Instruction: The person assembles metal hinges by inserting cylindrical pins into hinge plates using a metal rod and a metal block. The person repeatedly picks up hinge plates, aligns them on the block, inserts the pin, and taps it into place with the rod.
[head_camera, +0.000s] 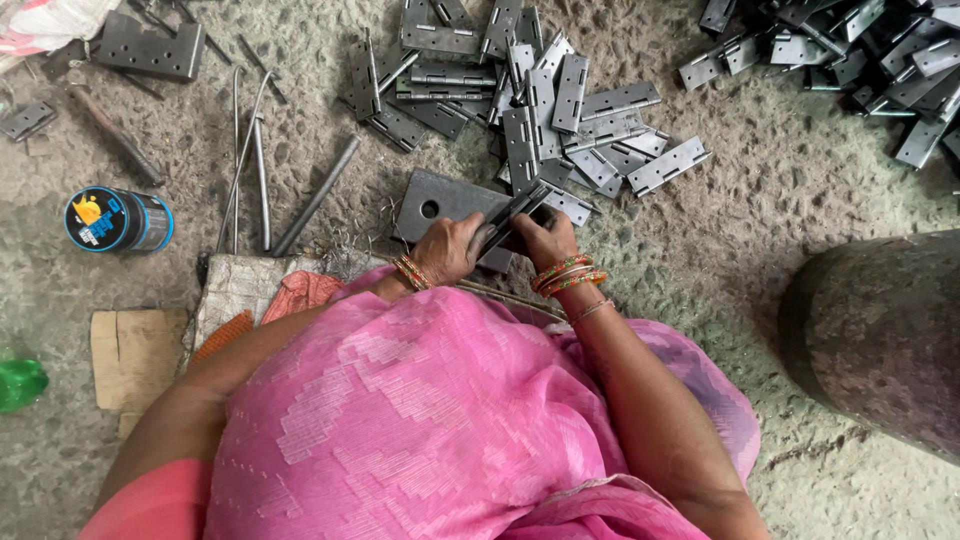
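Both the left hand (447, 247) and right hand (541, 238) clench one grey hinge (512, 213) (over a metal block (440, 203)).

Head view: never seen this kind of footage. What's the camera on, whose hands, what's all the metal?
There is one picture, from a camera worn on a person's head, looking straight down; no machine is involved. The pink cloth is their own clothing. Their left hand and right hand grip a folded grey metal hinge over a flat steel block with a hole on the rough floor. A pile of hinges lies ahead, a second pile of hinges at upper right. Thin rods and a blue-rimmed tin lie to the left.
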